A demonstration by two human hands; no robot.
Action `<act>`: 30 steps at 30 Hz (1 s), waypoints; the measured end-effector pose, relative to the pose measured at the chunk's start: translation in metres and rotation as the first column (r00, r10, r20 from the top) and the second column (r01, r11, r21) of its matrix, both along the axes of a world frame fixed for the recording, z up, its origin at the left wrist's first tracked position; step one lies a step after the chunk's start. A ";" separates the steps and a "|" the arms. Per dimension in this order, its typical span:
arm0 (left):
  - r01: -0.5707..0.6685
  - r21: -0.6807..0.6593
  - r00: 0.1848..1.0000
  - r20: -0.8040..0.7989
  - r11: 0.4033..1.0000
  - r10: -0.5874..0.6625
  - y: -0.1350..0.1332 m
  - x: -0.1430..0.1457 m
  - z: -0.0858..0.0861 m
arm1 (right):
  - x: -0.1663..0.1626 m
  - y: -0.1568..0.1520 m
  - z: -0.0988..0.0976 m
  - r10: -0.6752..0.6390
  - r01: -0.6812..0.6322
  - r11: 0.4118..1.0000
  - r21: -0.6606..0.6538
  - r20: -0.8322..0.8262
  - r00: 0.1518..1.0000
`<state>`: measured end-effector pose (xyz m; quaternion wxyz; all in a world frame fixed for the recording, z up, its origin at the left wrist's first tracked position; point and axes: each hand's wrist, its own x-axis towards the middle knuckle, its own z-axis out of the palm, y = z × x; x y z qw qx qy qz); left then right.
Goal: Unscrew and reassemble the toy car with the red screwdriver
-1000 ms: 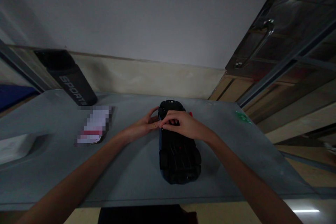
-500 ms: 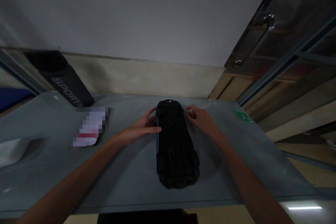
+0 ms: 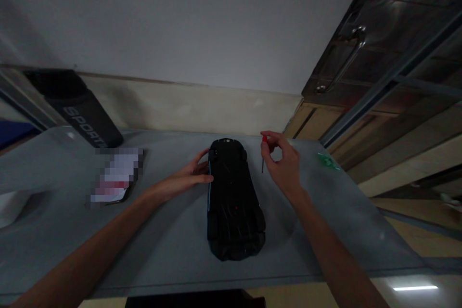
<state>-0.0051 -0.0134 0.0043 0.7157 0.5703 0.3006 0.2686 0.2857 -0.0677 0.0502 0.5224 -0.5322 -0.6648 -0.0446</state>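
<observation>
A black toy car [image 3: 234, 197] lies upside down on the table, its wheels and dark underside facing up. My left hand [image 3: 193, 173] steadies its left side, the thumb on the edge of the underside and the fingers along the flank, partly hidden. To the right of the car, my right hand [image 3: 283, 159] pinches a small screwdriver [image 3: 264, 139] by its red handle. The thin metal shaft points down, apart from the car.
A black sports bottle [image 3: 84, 113] stands at the back left, with a blurred phone [image 3: 117, 173] in front. A white object [image 3: 12, 207] sits at the left edge. Green crumpled plastic [image 3: 328, 160] lies right on the grey table [image 3: 162, 245]. A wall [image 3: 195, 24] rises behind.
My right hand has lifted and turned upright beside the car, so the screwdriver now shows clearly. My left hand stays on the car. The whole view has shifted slightly.
</observation>
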 end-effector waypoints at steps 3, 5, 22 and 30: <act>0.008 0.002 1.000 0.018 1.000 -0.008 0.001 -0.001 -0.003 | -0.008 -0.010 0.003 0.004 -0.005 0.998 0.055 0.010 1.000; -0.004 -0.039 1.000 0.031 0.999 0.005 0.002 -0.001 -0.006 | -0.011 -0.013 0.002 0.034 -0.035 0.996 0.082 0.010 0.999; -0.069 -0.066 0.997 0.020 0.995 0.071 0.004 0.002 -0.009 | -0.013 -0.012 -0.008 0.121 -0.124 0.992 0.033 0.081 0.989; -0.051 -0.093 0.995 0.083 0.994 0.059 0.008 0.001 -0.019 | -0.012 -0.011 -0.006 0.136 -0.155 0.978 0.142 0.131 0.982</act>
